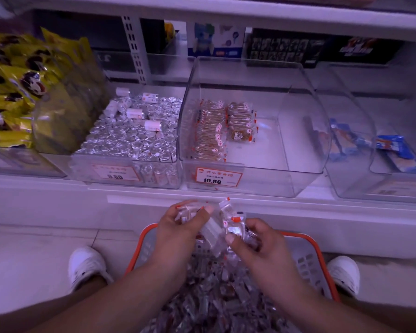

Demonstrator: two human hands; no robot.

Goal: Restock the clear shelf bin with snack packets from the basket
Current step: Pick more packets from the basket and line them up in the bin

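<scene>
A clear shelf bin with a 10.80 price label stands at the middle of the shelf. Two short rows of brown snack packets line its left side; its right part is bare. Below it, an orange-rimmed basket on the floor is piled with clear-wrapped snack packets. Above the basket, my left hand grips a bunch of packets, and my right hand holds the same bunch from the right side. Both hands are just below the shelf's front edge.
Left of the clear bin is a bin of silver-wrapped sweets, then yellow snack bags. To the right stands a bin with blue packets. Boxes line the back of the shelf. My white shoes flank the basket.
</scene>
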